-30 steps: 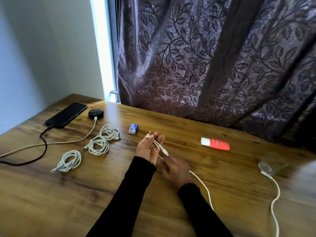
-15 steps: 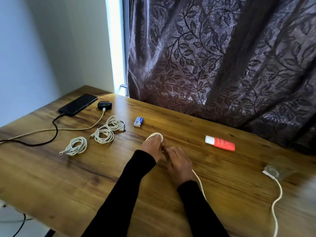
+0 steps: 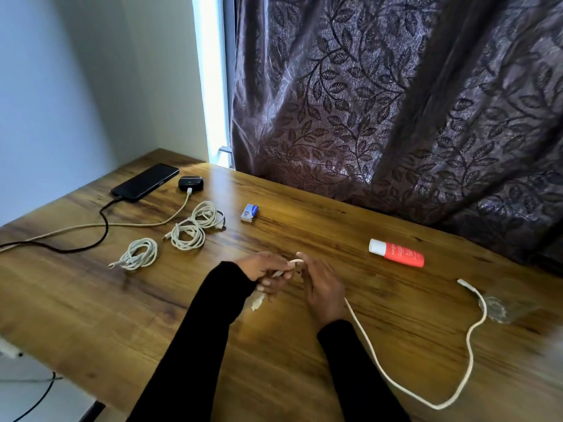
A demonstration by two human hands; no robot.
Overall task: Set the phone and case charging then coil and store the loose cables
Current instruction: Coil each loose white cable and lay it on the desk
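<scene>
Item: cable (image 3: 396,385), white, part-coiled. Location: tabletop (image 3: 304,226) centre, tail trailing right. Left hand (image 3: 265,274) pinches the started loops; right hand (image 3: 323,287) curls round the feeding strand. Handling advice: keep loops even, draw slack gently, avoid twisting.

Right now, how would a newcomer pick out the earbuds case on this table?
Start at the table's far left corner, where the black phone lies. Just right of it sits the earbuds case, a small dark rounded pod with a tiny green light and a pale cable plugged in.
</scene>
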